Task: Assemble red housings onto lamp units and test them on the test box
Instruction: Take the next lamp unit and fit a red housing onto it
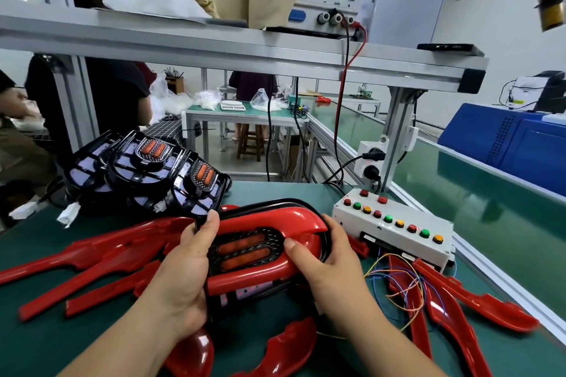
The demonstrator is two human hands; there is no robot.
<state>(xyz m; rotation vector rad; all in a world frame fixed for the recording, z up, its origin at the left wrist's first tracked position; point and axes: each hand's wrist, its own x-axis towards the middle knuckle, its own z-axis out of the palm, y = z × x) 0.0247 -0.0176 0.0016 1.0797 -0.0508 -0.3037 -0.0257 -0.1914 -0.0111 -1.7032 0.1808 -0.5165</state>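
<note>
Nearest me, my left hand (183,272) and right hand (330,263) curl their fingers (209,225) round opposite ends of the red housing (275,274) — thumbs on top, I judge, to press it onto the lamp unit (245,251) — held beside the test box (395,223) for testing.

Loose red housings (92,254) crowd the table (43,343) on both sides; stacked lamp units (147,171) block the left rear, the test box (395,223) and wires (398,281) the right.
</note>
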